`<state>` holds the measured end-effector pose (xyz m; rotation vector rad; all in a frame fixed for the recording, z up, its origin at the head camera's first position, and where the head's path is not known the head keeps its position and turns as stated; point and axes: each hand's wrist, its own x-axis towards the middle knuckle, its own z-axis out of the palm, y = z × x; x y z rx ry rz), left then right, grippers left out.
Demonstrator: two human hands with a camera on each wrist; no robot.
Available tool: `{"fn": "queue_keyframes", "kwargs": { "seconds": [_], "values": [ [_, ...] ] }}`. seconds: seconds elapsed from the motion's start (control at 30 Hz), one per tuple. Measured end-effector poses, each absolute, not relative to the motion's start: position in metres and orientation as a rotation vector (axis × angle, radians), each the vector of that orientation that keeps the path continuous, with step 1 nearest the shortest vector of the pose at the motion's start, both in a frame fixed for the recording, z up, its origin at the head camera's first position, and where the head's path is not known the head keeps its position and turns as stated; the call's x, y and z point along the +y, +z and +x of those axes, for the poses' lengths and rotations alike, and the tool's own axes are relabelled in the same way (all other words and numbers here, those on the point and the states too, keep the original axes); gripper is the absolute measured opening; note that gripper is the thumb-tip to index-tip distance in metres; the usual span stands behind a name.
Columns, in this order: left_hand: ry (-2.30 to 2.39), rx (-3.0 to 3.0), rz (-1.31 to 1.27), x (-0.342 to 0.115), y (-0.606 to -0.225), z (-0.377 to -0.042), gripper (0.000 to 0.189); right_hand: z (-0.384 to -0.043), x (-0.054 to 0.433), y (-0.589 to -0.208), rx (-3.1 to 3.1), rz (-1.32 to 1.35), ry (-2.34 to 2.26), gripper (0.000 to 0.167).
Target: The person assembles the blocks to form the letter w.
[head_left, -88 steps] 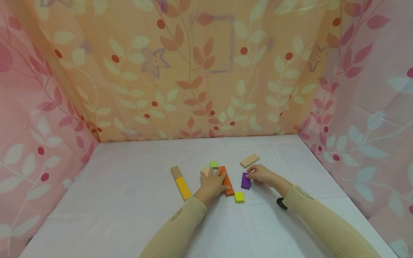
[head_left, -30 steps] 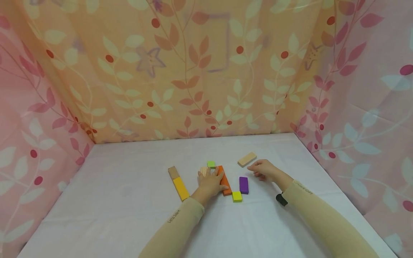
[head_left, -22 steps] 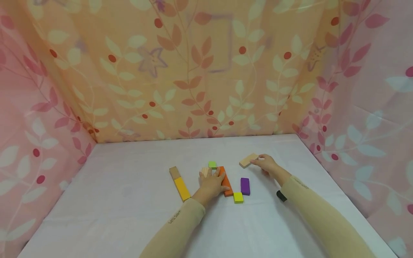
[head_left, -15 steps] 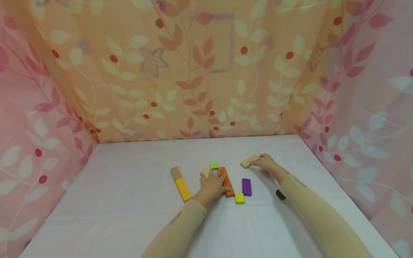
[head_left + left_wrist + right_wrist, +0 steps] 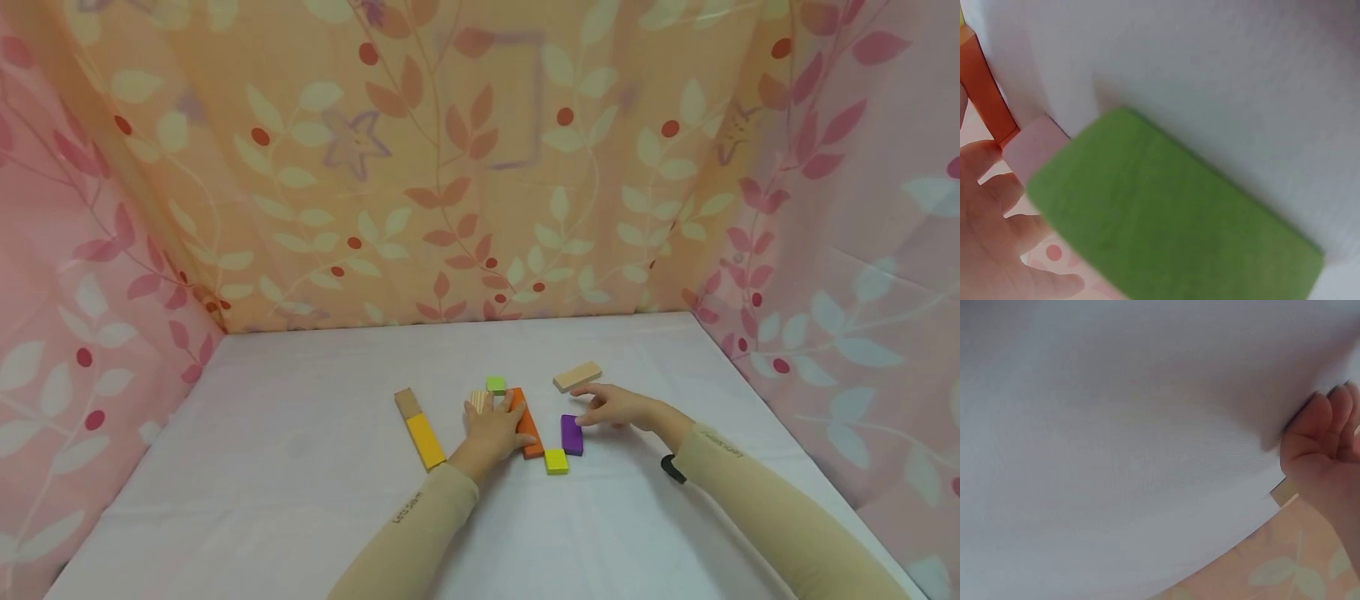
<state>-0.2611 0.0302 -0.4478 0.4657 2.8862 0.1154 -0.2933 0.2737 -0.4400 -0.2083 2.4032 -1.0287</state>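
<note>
In the head view my left hand (image 5: 489,432) rests with fingers spread over the blocks, touching the long orange block (image 5: 531,437) and a striped block (image 5: 478,402). The left wrist view has a green block (image 5: 1179,212) large in front, with a pink block (image 5: 1036,147) behind it by the fingertips. My right hand (image 5: 626,408) is at the purple block (image 5: 572,438), thumb at its upper right edge. Its index finger points out below the plain wooden block (image 5: 577,377). A yellow square block (image 5: 557,462) sits between the orange and purple blocks' near ends.
A light green block (image 5: 496,385) lies beyond the left hand. To the left, a yellow block (image 5: 426,442) and a brown block (image 5: 408,403) lie end to end. Patterned cloth (image 5: 465,167) walls the white table (image 5: 262,467) at the back and sides.
The purple block has shifted nearer me, beside the yellow square. My right hand went from it to the wooden block, turned that slightly, and came back. The left hand stayed.
</note>
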Motion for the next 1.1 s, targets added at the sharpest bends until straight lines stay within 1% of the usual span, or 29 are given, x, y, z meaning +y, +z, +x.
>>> {"fn": "queue_keyframes", "kwargs": {
  "seconds": [0.1,0.23,0.47,0.67,0.83,0.93,1.1],
  "values": [
    [0.115,2.886,0.471,0.03,-0.448,-0.262,0.07,-0.287,0.269,-0.437,2.384,-0.35,-0.907,0.069],
    [0.11,2.894,0.481,0.03,-0.448,-0.262,0.069,-0.281,0.261,-0.439,2.428,-0.429,-0.788,0.068],
    [0.119,2.897,0.48,0.03,-0.449,-0.262,0.069,-0.274,0.258,-0.445,2.577,-0.536,-0.727,0.062],
    [0.139,2.883,0.479,0.029,-0.449,-0.262,0.07,-0.276,0.282,-0.44,2.624,-0.504,-0.793,0.063],
    [0.141,2.881,0.465,0.028,-0.449,-0.263,0.07,-0.281,0.304,-0.441,2.661,-0.442,-0.733,0.065],
    [0.144,2.88,0.466,0.027,-0.449,-0.263,0.07,-0.284,0.31,-0.437,2.61,-0.423,-0.692,0.069],
    [0.147,2.873,0.475,0.029,-0.449,-0.263,0.07,-0.303,0.317,-0.426,2.639,-0.366,-0.743,0.071]
  ]
}}
